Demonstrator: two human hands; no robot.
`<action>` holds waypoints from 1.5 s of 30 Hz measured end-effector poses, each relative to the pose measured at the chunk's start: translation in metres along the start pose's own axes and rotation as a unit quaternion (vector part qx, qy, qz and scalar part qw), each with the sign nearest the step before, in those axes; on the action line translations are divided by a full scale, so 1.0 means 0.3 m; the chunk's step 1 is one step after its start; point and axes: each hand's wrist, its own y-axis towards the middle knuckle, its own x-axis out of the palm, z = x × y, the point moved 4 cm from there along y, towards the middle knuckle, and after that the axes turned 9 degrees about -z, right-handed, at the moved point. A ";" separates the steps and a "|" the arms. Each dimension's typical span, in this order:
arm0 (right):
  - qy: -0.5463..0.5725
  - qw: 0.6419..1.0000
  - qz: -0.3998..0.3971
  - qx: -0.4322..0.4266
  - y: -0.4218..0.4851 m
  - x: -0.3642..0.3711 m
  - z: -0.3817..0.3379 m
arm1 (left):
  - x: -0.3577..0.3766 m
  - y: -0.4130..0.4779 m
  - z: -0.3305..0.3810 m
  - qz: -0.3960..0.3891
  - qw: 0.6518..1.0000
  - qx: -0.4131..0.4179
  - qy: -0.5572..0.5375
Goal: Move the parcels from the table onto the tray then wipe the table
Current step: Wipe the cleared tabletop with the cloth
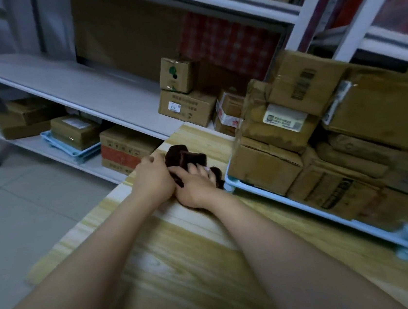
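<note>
Head view: right hand [194,189] fingers [201,171] grasp cloth [185,156] on table [184,258]; left hand [153,179] touching it, grip unclear.

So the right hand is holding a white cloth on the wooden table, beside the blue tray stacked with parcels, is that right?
Not quite. The head view shows a dark brown cloth, not a white one. The rest holds.

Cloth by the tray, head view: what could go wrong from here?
1. The cloth lies bunched by the table edge; a wipe outward might drop it off.
2. The right hand works right beside the tray, whose parcels are stacked high and unevenly; a bump could topple the top ones.
</note>
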 end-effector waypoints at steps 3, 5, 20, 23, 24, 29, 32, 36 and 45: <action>-0.031 0.999 -0.009 -0.042 -0.112 0.038 0.013 | 0.061 -0.097 0.044 0.018 1.000 0.005 0.025; -0.032 0.998 0.002 -0.056 -0.194 0.058 0.054 | 0.092 -0.174 0.094 0.031 0.998 -0.010 0.058; -0.023 0.951 0.083 0.298 -0.723 0.040 0.641 | 0.444 -0.491 0.514 -0.094 0.981 0.070 0.155; -0.005 0.958 0.087 0.274 -0.699 0.024 0.600 | 0.409 -0.504 0.479 -0.090 0.981 0.054 0.165; 0.000 0.964 0.096 0.248 -0.683 0.020 0.571 | 0.381 -0.503 0.453 -0.081 0.983 0.046 0.161; 0.019 0.986 0.123 0.108 -0.600 0.026 0.351 | 0.205 -0.484 0.285 -0.013 0.997 0.005 0.081; 0.060 0.993 0.095 -0.027 -0.521 0.058 0.070 | 0.112 -0.479 0.187 0.020 0.999 0.008 0.024; 0.123 0.982 -0.013 -0.142 -0.505 0.109 -0.202 | -0.028 -0.495 0.057 0.121 0.993 -0.005 0.008; 0.266 0.947 0.026 -0.177 -0.561 0.125 -0.196 | -0.025 -0.545 0.052 0.000 0.989 -0.111 0.093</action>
